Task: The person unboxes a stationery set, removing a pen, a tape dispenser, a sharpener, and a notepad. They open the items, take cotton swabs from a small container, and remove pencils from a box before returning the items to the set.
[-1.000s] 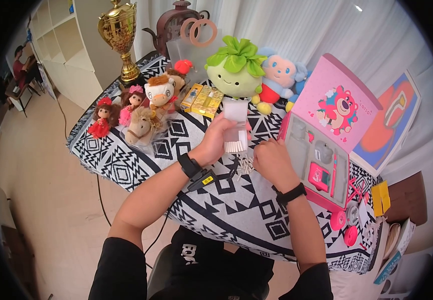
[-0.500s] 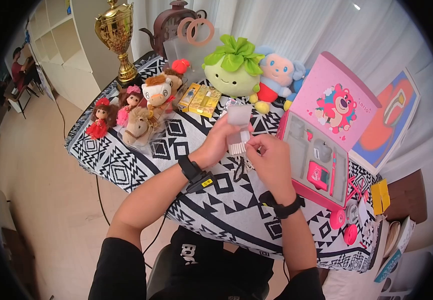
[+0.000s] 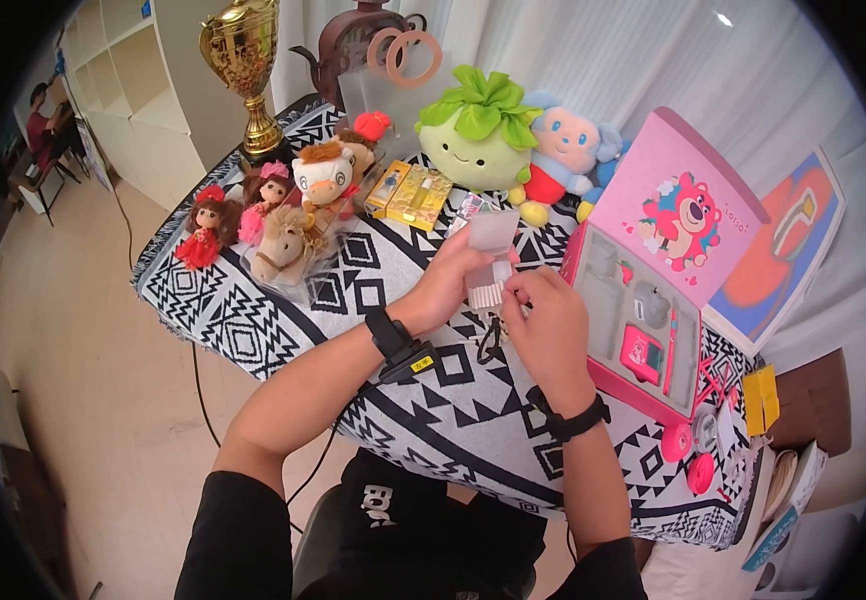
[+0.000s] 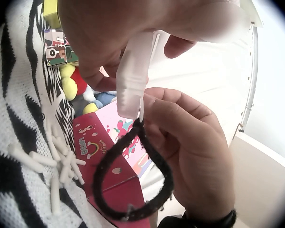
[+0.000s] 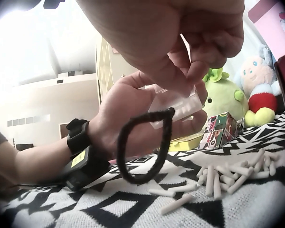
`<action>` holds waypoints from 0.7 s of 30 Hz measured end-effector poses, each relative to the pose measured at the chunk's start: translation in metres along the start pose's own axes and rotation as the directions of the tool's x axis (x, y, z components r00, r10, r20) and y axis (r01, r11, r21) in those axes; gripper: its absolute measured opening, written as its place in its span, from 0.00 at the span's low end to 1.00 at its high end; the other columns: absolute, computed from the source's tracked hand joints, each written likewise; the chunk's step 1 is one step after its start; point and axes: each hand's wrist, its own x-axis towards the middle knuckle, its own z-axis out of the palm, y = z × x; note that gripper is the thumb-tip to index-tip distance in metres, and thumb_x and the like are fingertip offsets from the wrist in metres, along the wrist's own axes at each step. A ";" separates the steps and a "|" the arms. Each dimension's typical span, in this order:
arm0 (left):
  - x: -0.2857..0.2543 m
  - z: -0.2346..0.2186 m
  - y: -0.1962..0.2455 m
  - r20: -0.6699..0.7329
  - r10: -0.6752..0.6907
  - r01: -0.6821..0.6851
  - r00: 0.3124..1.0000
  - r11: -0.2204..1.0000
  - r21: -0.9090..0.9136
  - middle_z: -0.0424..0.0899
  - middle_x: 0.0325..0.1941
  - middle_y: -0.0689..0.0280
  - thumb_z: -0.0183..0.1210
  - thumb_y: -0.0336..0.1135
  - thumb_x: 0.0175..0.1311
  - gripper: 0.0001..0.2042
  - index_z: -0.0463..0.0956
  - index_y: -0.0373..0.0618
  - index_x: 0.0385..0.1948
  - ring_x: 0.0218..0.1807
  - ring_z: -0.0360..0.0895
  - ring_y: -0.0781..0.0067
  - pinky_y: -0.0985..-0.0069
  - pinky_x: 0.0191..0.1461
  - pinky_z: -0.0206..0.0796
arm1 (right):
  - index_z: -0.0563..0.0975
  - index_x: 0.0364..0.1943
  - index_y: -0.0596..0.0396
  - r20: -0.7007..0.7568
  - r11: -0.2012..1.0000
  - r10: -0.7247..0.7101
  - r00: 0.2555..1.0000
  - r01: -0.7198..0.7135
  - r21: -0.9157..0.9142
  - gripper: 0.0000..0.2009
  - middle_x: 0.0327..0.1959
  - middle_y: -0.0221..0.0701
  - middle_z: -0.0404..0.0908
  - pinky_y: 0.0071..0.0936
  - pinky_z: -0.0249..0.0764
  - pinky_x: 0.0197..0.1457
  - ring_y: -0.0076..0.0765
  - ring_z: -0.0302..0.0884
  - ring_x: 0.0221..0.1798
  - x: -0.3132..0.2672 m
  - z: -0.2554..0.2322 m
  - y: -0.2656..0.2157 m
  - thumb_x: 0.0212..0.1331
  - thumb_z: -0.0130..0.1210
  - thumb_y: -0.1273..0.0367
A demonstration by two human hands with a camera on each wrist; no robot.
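My left hand (image 3: 443,288) holds a small translucent plastic box (image 3: 494,234) with its lid raised. A row of short white sticks (image 3: 485,298) stands inside it. At the box's right side, the thumb and forefinger of my right hand (image 3: 555,325) come together in a pinch on a white stick, mostly covered by the fingertips. A fuzzy black loop (image 4: 100,175) dangles below the box. Loose white sticks (image 5: 223,179) lie in a pile on the patterned cloth (image 3: 408,410) under my hands.
To the right stands an open pink gift box (image 3: 645,392) with a bear on its lid. Plush toys (image 3: 478,150), yellow boxes (image 3: 419,200), dolls (image 3: 210,225), a horse toy (image 3: 281,245) and a gold trophy (image 3: 243,50) line the back and left. Pink items (image 3: 677,441) lie at the right edge.
My right hand has risen from the loose white sticks on the cloth to the plastic box. The left hand still holds the box, now slightly lower and farther right.
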 end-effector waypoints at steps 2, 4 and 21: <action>0.000 0.000 0.000 0.004 0.005 -0.005 1.000 1.000 0.012 0.82 0.54 0.62 0.50 0.34 0.71 0.24 0.68 0.38 0.68 0.58 0.79 0.69 0.68 0.67 0.69 | 0.82 0.37 0.57 0.000 0.999 -0.035 0.999 0.035 0.016 0.05 0.33 0.36 0.79 0.43 0.76 0.37 0.50 0.82 0.35 0.001 0.001 0.003 0.56 0.63 0.75; 0.000 0.001 0.001 0.009 0.008 -0.009 1.000 1.000 0.024 0.82 0.54 0.62 0.50 0.34 0.71 0.24 0.68 0.38 0.68 0.58 0.79 0.69 0.69 0.67 0.69 | 0.82 0.38 0.57 -0.001 0.997 -0.068 0.998 0.068 0.032 0.06 0.34 0.36 0.78 0.42 0.76 0.38 0.50 0.82 0.36 0.002 0.001 0.004 0.56 0.63 0.76; 0.002 -0.001 0.003 -0.047 -0.033 0.033 0.998 0.999 -0.004 0.83 0.51 0.58 0.47 0.30 0.67 0.24 0.68 0.39 0.66 0.51 0.84 0.63 0.65 0.56 0.78 | 0.83 0.35 0.58 -0.020 0.996 -0.002 1.000 0.003 0.087 0.03 0.34 0.37 0.80 0.42 0.77 0.41 0.50 0.81 0.38 0.009 -0.023 0.021 0.57 0.62 0.76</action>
